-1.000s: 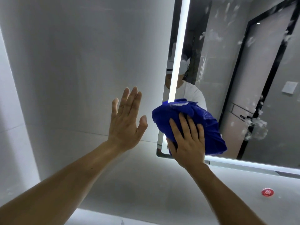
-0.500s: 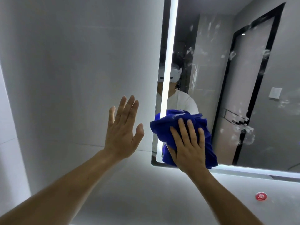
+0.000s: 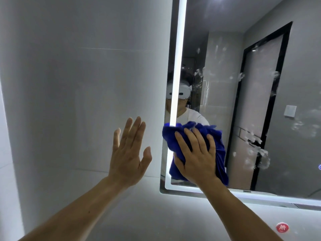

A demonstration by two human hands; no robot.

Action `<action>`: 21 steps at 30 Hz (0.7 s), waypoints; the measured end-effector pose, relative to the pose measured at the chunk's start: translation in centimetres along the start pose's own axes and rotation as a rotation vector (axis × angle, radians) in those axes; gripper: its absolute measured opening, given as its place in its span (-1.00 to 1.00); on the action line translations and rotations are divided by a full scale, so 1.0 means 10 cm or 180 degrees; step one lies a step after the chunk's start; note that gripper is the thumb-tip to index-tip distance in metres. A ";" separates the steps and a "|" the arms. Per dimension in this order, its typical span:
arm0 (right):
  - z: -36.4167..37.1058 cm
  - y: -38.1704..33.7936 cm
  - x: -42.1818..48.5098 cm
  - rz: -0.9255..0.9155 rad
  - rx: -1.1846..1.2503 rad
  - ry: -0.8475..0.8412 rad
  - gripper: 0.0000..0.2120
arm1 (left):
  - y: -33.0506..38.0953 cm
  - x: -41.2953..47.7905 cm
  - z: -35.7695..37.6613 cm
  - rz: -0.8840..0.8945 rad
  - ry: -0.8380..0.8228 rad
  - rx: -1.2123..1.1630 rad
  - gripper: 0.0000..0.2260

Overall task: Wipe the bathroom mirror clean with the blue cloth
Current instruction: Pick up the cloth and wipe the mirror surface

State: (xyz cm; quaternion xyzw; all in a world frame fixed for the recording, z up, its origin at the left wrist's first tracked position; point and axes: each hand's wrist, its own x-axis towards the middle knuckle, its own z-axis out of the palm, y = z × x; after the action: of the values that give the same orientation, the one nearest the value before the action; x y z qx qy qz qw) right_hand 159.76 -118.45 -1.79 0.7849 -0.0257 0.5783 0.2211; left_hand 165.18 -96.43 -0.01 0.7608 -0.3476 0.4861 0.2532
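Note:
The bathroom mirror [image 3: 225,94] hangs on the wall at the right, edged by a lit white strip. White foam smears dot its glass in the middle and right. A bunched blue cloth [image 3: 217,145] lies against the mirror's lower left corner. My right hand [image 3: 196,157] presses flat on the cloth with fingers spread. My left hand [image 3: 128,153] rests open with its palm on the grey wall, just left of the mirror's edge, holding nothing.
Grey tiled wall [image 3: 78,84] fills the left side. A round red sticker [image 3: 282,227] sits on the wall below the mirror at the lower right. The mirror reflects a person in a white shirt, a dark-framed door and a wall switch.
My right hand has slid the cloth down and slightly inward along the mirror's lower left corner. The view has tilted up, showing more of the mirror. My left hand stays on the wall.

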 end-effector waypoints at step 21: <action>-0.08 0.04 -0.02 -0.0184 0.0239 -0.0177 -0.43 | 0.05 -0.01 0.01 0.0008 -0.0073 -0.0093 -0.48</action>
State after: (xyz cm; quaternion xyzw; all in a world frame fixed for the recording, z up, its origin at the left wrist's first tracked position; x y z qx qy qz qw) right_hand 158.82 -118.58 -1.64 0.8088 0.0126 0.5501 0.2073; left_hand 164.80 -96.76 -0.10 0.7620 -0.3586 0.4725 0.2597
